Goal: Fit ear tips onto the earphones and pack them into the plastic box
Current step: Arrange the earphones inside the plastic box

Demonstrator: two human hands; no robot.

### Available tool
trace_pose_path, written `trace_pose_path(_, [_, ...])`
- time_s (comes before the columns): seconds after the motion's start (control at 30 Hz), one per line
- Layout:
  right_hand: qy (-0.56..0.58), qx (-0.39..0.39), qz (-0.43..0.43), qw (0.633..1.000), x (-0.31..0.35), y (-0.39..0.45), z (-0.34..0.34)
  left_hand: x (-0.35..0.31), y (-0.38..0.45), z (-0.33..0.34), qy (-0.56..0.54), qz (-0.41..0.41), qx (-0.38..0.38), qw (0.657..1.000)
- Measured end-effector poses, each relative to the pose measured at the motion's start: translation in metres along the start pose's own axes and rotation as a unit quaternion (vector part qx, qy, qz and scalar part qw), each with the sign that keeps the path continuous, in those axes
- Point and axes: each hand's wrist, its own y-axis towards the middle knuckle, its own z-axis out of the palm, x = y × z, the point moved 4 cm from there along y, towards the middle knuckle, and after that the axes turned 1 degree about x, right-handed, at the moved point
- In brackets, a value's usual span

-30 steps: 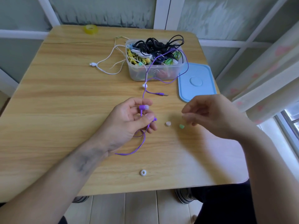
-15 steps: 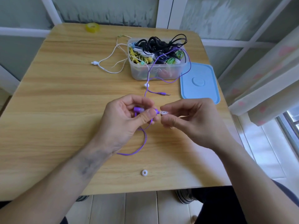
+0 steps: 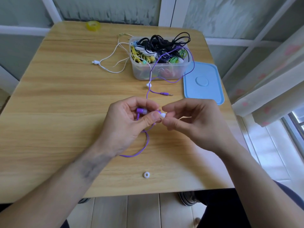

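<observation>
Seen from the head camera, one clear plastic box (image 3: 160,69) of tangled earphones stood on the desk (image 3: 57,112), its one blue lid (image 3: 204,83) lying flat just right of it. In front of the box, the left hand (image 3: 126,127) curled its fingers round two purple earbuds (image 3: 141,111), while the right hand (image 3: 194,124) pinched one white ear tip (image 3: 163,115) against one of them. A second white ear tip (image 3: 146,175) lay nearer the desk's front edge, one white earphone cable (image 3: 108,63) left of the box, and one yellow tape roll (image 3: 93,26) behind it.
</observation>
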Motion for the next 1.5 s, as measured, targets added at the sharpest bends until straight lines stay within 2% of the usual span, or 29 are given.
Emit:
trace_pose_path(0.17, [0.024,0.016,-0.007,1.000,0.001,0.000,0.001,0.001,-0.001,-0.002,-0.026,-0.005,0.003,1.000])
trace_pose_path(0.37, [0.032,0.018,-0.003,0.999,0.000,0.002,-0.001,0.008,-0.001,-0.001,-0.025,-0.050,0.024,0.998])
trace_pose_path(0.67, [0.046,0.062,0.008,0.997,-0.001,0.003,-0.004,0.006,-0.002,0.001,0.027,-0.017,0.027,0.999])
trace_pose_path(0.87, [0.019,0.065,0.017,0.998,-0.002,0.005,-0.012,0.007,-0.001,0.003,0.044,-0.013,0.034,0.998])
trace_pose_path(1.03, [-0.006,0.032,0.038,0.999,-0.006,0.007,-0.033,0.011,0.000,0.001,0.058,-0.014,0.032,0.998])
trace_pose_path(1.13, [-0.004,0.049,0.037,0.998,-0.004,0.005,-0.031,0.010,0.000,0.003,0.049,-0.010,0.030,0.998])
trace_pose_path(1.27, [0.014,0.086,0.018,0.996,-0.001,0.003,-0.010,0.008,-0.002,0.007,0.041,-0.001,0.045,0.998])
trace_pose_path(1.5, [0.076,0.058,0.005,0.995,0.000,0.004,-0.001,0.008,-0.001,0.006,0.017,0.009,0.047,0.999])
